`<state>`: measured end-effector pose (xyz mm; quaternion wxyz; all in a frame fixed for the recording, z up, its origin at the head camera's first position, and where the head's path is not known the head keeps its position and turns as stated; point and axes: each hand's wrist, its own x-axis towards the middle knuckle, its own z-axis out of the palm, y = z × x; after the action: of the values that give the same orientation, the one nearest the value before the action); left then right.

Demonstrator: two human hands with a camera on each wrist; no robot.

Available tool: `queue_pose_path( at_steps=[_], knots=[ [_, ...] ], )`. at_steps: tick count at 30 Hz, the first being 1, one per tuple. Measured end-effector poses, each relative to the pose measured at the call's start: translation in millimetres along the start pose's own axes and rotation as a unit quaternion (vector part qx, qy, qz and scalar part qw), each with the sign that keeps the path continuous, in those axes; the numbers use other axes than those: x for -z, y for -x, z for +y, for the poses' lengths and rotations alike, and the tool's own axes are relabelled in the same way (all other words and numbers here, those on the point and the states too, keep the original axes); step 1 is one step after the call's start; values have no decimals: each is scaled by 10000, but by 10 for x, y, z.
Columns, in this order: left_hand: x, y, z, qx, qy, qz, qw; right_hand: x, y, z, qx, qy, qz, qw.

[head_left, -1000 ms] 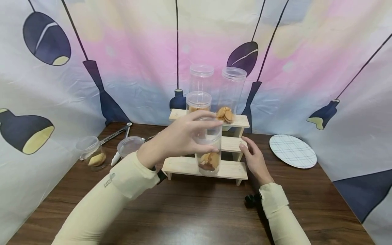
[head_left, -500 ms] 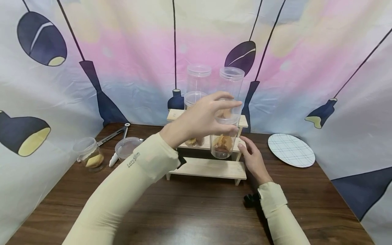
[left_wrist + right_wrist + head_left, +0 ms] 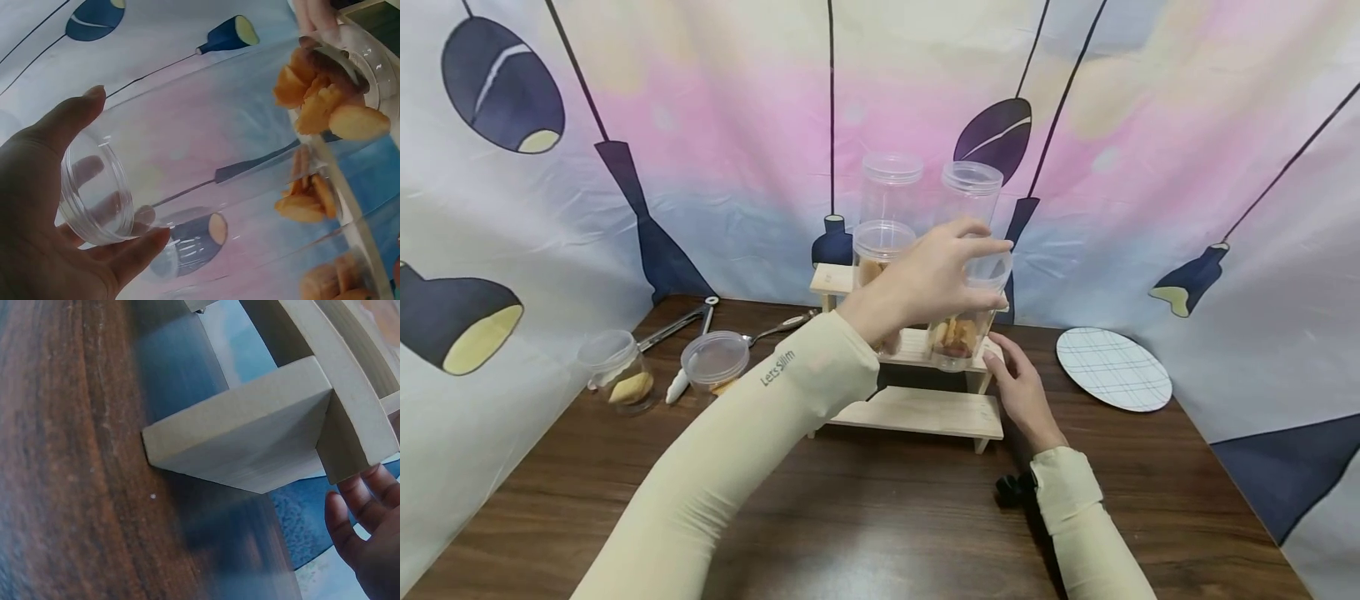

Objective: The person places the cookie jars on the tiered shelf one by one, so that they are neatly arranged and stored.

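My left hand (image 3: 936,279) grips a tall clear plastic jar (image 3: 955,342) around its lid, thumb and fingers spread to either side. Biscuits (image 3: 331,94), golden with one dark brown piece, lie at the jar's bottom. The jar is upright, its base at the right part of the middle step of a three-step wooden rack (image 3: 917,411). At that step's right end, my right hand (image 3: 1022,392) rests its fingertips against the wood. Another jar (image 3: 883,242) stands to the left, partly behind my left hand. Two more jars, one a tall jar (image 3: 972,179), stand on the top step.
To the left are a jar with yellow biscuits (image 3: 628,385), a lidded tub (image 3: 715,358), tongs (image 3: 677,327) and a metal utensil with a patterned handle (image 3: 790,323). A checked plate (image 3: 1112,367) lies on the right of the wooden table (image 3: 880,517).
My left hand has carried the jar right and back, from over the bottom step to the middle step's right part. My right hand has stayed at the rack's end.
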<state>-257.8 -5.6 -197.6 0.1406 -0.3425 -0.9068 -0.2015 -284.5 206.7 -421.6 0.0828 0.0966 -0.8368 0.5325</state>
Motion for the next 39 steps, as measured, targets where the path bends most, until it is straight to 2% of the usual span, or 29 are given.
queue_pose_path(
  at_steps=[6,12,19,22,29,36,39],
  knots=[
    [-70,-30,-43,170,-165,83,9997,-13,-1,12,8,5,18,10000],
    [-105,-62,-76,505,-203,-61,9985,-14,10,21,-16,-25,16,10000],
    [-151,-79,-106,650,-215,-67,9976,-34,11,27,-120,-63,-21,9999],
    [-166,-90,-112,697,-203,0,9974,-29,22,-48,-211,-98,-68,9997],
    [-202,-127,-110,713,-216,230,9970,6,132,-377,-235,-42,-122,9996],
    [-201,-137,-94,749,-358,259,9962,-31,-21,-10,-222,-55,-5,9997],
    [-199,-138,-84,760,-388,247,9960,-25,-18,-10,-188,-52,42,9998]
  ],
)
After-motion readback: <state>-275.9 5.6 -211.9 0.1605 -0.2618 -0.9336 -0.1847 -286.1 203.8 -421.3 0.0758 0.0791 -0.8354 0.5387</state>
